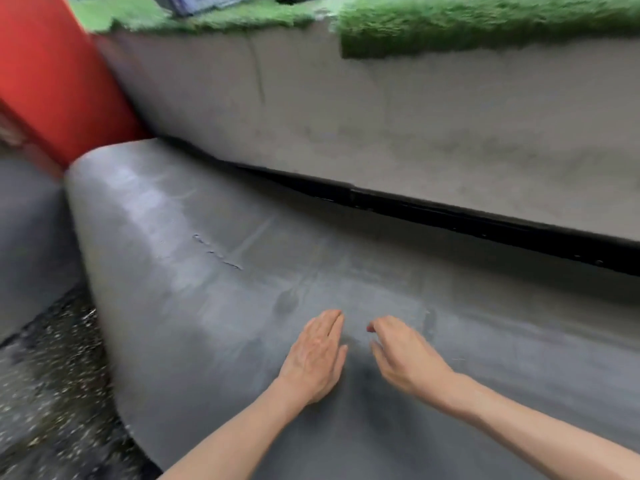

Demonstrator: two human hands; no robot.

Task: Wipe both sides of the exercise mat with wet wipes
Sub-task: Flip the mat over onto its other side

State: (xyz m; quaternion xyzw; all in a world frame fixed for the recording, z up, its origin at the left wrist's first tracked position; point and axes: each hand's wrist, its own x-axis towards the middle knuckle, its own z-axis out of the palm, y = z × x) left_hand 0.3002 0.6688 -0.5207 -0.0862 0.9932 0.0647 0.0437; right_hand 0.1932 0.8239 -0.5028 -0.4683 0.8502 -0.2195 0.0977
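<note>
Left hand (317,355) lies flat on the grey exercise mat (207,323), fingers straight. Right hand (401,348) sits just beside it, fingers loosely bent and blurred; what they hold I cannot tell. Bare mat spreads ahead of the fingers, its rounded edge far left, a black strip (450,216) beyond.

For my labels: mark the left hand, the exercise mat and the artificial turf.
left hand (315,356): head view, back of the hand.
exercise mat (207,323): head view, bare grey surface.
artificial turf (485,26): head view, middle of the green pile.
</note>
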